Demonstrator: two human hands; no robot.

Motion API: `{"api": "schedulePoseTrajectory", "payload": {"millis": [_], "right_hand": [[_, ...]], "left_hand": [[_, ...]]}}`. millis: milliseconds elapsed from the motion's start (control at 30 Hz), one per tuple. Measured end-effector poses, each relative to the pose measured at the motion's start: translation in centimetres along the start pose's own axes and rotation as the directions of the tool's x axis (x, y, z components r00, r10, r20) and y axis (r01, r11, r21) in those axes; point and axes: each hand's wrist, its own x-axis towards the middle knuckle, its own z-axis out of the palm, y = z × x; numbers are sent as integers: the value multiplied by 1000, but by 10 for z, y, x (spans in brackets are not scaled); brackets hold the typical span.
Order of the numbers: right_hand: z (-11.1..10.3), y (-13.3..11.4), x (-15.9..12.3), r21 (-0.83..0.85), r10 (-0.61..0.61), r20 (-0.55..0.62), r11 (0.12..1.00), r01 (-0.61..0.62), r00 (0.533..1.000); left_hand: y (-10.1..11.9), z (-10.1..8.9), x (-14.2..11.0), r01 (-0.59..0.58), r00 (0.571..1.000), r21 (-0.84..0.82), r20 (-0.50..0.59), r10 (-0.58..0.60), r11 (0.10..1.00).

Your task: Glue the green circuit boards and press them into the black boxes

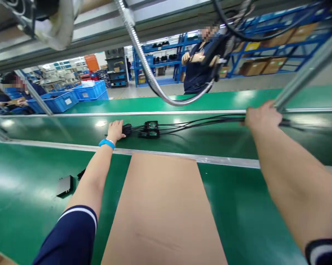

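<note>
Both my arms reach forward over the green belt behind the near worktop. My left hand (115, 130), with a blue wristband, is closed around a coiled bundle of black cable (126, 130). Beside it lie two square black units (152, 129) with open fronts, touching each other. Several long black cables (199, 121) run from them to the right. My right hand (263, 117) is wrapped over these cables near the slanted metal post, and their loose ends come out past it. The fingertips of the right hand are partly hidden.
A brown cardboard sheet (163, 206) lies in front of me. A small grey box (65, 186) sits on the left worktop. Overhead hangs a flexible metal conduit (143, 59); a slanted post (309, 70) stands right. Blue crates (91, 91) and a person (197, 66) are beyond.
</note>
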Motion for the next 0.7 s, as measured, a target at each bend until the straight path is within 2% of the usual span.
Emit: {"api": "schedulePoseTrajectory", "payload": {"millis": [67, 133, 167, 200, 233, 267, 333, 367, 400, 433, 467, 533, 600, 633, 700], "right_hand": [[18, -22, -13, -9, -42, 116, 999, 44, 992], [30, -57, -32, 16, -178, 213, 984, 178, 961], [34, -82, -45, 53, -285, 246, 958, 281, 926], [35, -111, -61, 111, -416, 266, 909, 401, 870], [35, -145, -81, 189, -559, 265, 829, 526, 786], [33, -182, -105, 278, -700, 239, 713, 643, 673], [24, -258, -164, 441, -912, 108, 401, 803, 396], [19, -294, -196, 491, -962, 26, 248, 835, 271], [14, -326, -226, 524, -984, -54, 117, 844, 171], [10, -353, -255, 545, -990, -121, 1, 838, 79], [7, -375, -279, 559, -985, -170, -90, 824, 8], [5, -402, -315, 580, -969, -231, -213, 787, -92], [8, -410, -334, 600, -952, -266, -286, 747, -151], [11, -409, -339, 609, -945, -283, -310, 730, -166], [15, -402, -343, 623, -935, -313, -335, 707, -166]], "left_hand": [[-14, 8, -17, 1, 1000, -35, 14, 0, 999], [-41, 7, -45, 26, 999, -70, 36, -23, 997], [-58, 4, -63, 53, 998, -85, 46, -49, 995], [-76, -1, -84, 88, 995, -100, 55, -83, 991], [-95, -7, -108, 129, 991, -114, 62, -122, 985], [-113, -13, -135, 171, 984, -130, 69, -163, 977], [-144, -25, -196, 246, 969, -167, 84, -234, 955], [-155, -30, -230, 276, 961, -189, 92, -262, 943], [-163, -33, -266, 301, 953, -212, 103, -285, 930], [-168, -35, -302, 323, 946, -236, 117, -304, 916], [-170, -36, -338, 343, 939, -261, 132, -319, 902], [-166, -33, -400, 379, 924, -310, 164, -344, 872], [-152, -24, -439, 404, 915, -358, 173, -366, 842], [-142, -16, -447, 405, 914, -383, 162, -371, 830], [-122, 5, -436, 367, 928, -438, 118, -353, 820]]}}
